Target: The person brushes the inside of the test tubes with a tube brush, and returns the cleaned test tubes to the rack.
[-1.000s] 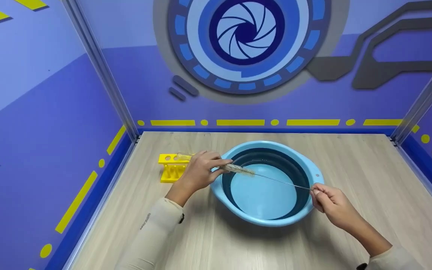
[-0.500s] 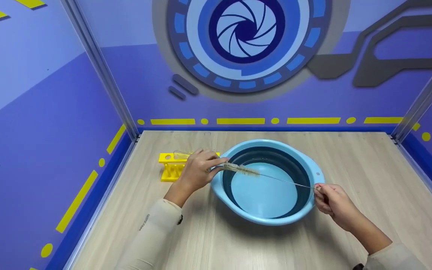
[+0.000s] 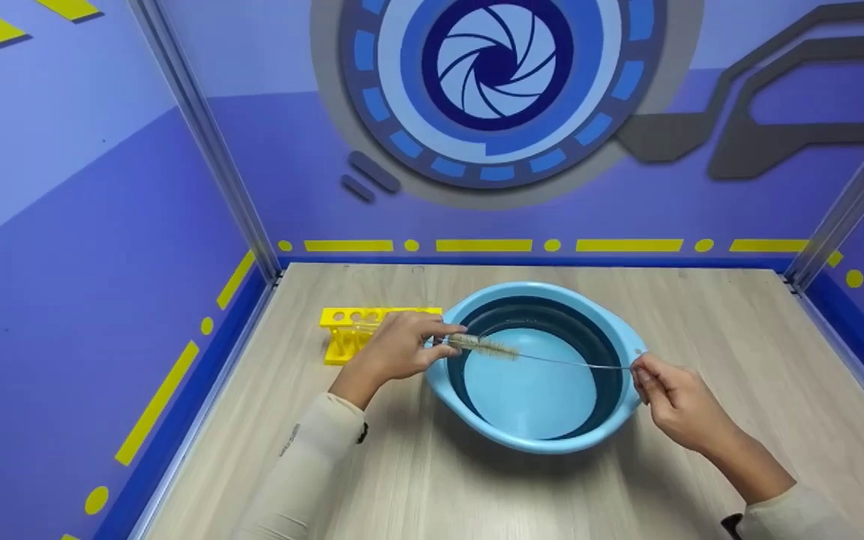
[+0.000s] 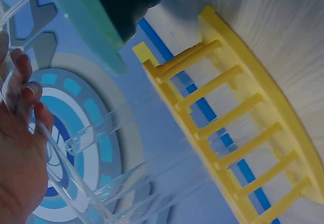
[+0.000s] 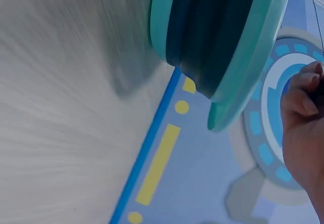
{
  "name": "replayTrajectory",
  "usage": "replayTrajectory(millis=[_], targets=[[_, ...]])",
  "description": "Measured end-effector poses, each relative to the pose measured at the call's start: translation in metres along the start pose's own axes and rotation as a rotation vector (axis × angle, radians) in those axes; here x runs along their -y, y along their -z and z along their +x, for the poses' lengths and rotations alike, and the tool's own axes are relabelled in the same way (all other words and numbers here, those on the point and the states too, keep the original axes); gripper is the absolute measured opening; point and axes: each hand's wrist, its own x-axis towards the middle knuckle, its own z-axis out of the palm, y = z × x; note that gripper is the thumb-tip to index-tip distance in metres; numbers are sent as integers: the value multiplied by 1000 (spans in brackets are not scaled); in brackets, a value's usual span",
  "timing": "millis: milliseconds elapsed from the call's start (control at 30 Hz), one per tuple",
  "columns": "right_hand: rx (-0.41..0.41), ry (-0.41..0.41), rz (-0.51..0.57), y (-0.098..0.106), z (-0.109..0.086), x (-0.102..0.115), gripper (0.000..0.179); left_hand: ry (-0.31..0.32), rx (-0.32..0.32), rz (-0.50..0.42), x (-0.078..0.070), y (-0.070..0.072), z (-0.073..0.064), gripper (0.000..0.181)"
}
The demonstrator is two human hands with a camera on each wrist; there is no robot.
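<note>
My left hand holds a clear glass test tube level with the basin's left rim. A bristled test tube brush lies at the tube's mouth, with much of its bristle head showing on the right; how much is inside is hard to tell. Its thin wire stem stretches over the basin to my right hand, which pinches the far end between thumb and fingers. In the right wrist view, my right hand is partly cut off by the frame edge. The light blue basin stands under the brush.
A yellow test tube rack stands left of the basin, partly behind my left hand. In the left wrist view, several clear test tubes stick out of the rack. Printed blue walls enclose the wooden table.
The brush head and wire have shifted slightly right, showing more bristles. The tube's left end has dropped. My right hand has risen a little and turned at the basin's right rim.
</note>
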Motion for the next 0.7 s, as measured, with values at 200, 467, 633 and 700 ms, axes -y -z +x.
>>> replayTrajectory(millis=[200, 467, 633, 700], targets=[[-83, 257, -262, -6, 7, 6, 31, 18, 80, 3, -8, 3, 1, 37], [-80, 327, -291, -25, 12, 14, 22, 6, 86, 12, -17, -6, 4, 37], [-68, 217, -186, -35, 14, 23, 25, -26, 60, 17, -21, -12, 4, 38], [-41, 144, -112, -40, 15, 27, 24, -59, 45, 19, -23, -15, 4, 37]])
